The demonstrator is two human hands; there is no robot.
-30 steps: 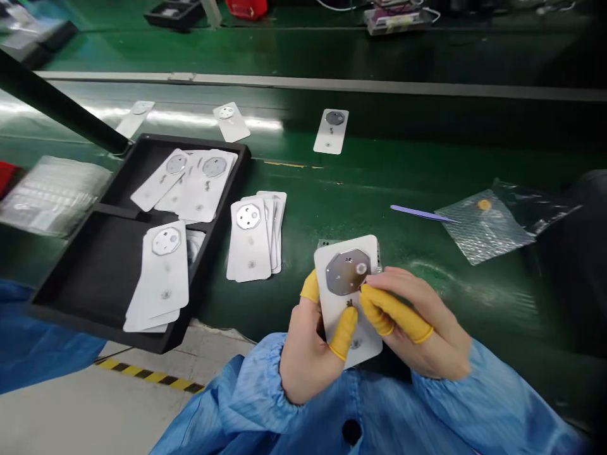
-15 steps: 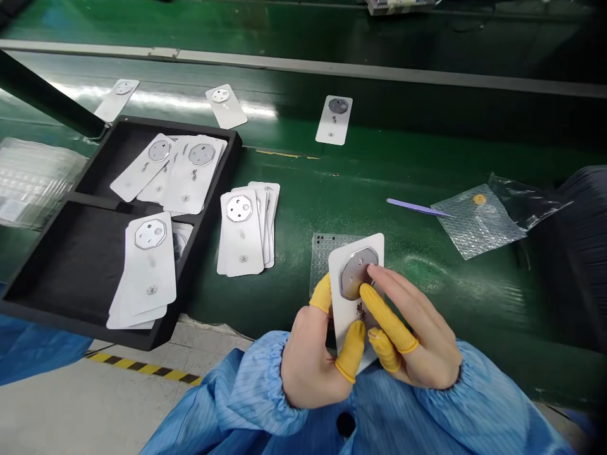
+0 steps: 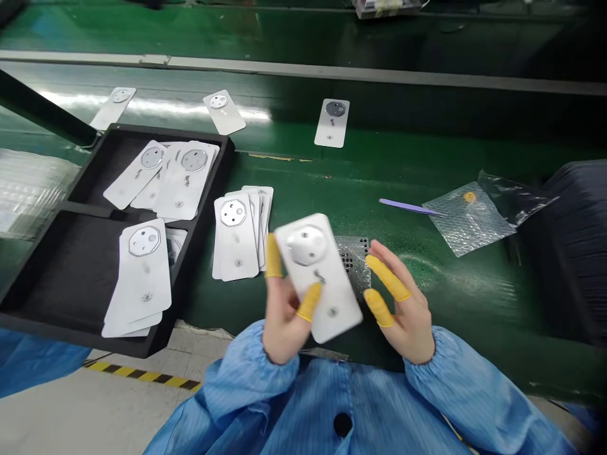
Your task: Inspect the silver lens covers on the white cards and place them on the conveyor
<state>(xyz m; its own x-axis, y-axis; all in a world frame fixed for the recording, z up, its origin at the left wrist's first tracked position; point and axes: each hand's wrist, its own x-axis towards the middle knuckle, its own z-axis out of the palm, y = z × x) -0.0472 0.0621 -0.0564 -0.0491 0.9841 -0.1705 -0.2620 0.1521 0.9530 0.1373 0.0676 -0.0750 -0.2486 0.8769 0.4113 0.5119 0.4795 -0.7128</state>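
My left hand (image 3: 284, 309) grips a white phone back cover (image 3: 332, 297) by its left edge, thumb on its face. The cover is tilted to the left and slightly blurred; a silver camera plate with small holes and dark lettering show on it. To the right, my right hand (image 3: 398, 303) is apart from the cover, fingers spread, holding nothing. Yellow finger cots are on several fingers of both hands. Partly hidden behind the cover, a clear sheet (image 3: 358, 253) dotted with small black pieces lies on the green bench.
Similar covers form a stack (image 3: 237, 240) left of my hands, and more lie in a black divided tray (image 3: 52, 265). Single covers, one of them a cover (image 3: 332, 126), lie farther back. On the right are purple tweezers (image 3: 408, 206), a bubble-wrap bag (image 3: 469, 221) and a dark stack (image 3: 578, 234).
The cover has moved left in my left hand and now leans left. My right hand has come off the cover's face. More of the dotted sheet shows.
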